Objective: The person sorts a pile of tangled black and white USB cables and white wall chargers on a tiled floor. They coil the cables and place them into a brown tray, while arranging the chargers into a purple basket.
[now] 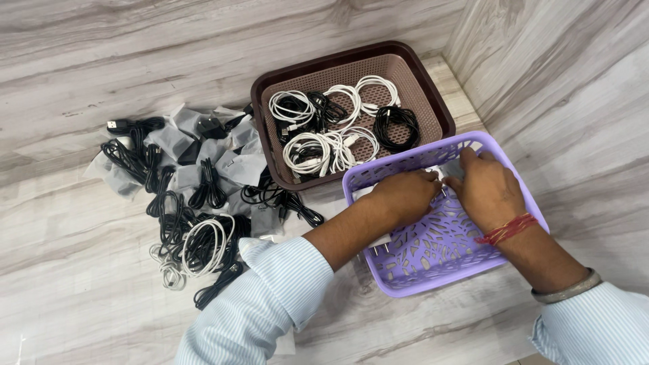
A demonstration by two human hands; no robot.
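I am looking down on both hands working inside the lilac basket (497, 260), which sits on the pale wood-grain floor (88, 297) in a corner by the wall. My left hand (403, 196) and right hand (487, 189) meet over the basket's far half, and between them they pinch a small white-and-grey item (447, 170), a packet or adapter by the look of it; it is too hidden by fingers for me to say which. The left grip is curled closed on its near edge, the right grip pressed together on its far edge, so the item hangs just above the basket's perforated bottom. A white plug with metal pins (380, 245) lies under my left forearm at the basket's near wall.

Just behind, touching the lilac rim, stands the brown basket (439, 108) with coiled white and black cables (338, 125). To the left a loose heap of black and white cables and clear pouches (193, 196) spreads over the floor.

The risk I judge here: my left forearm crosses the basket's near edge, and leaning on it could tip the light basket or press on the plug's pins. A loose pinch could also drop the item, and small parts might snag in the cut-out holes.
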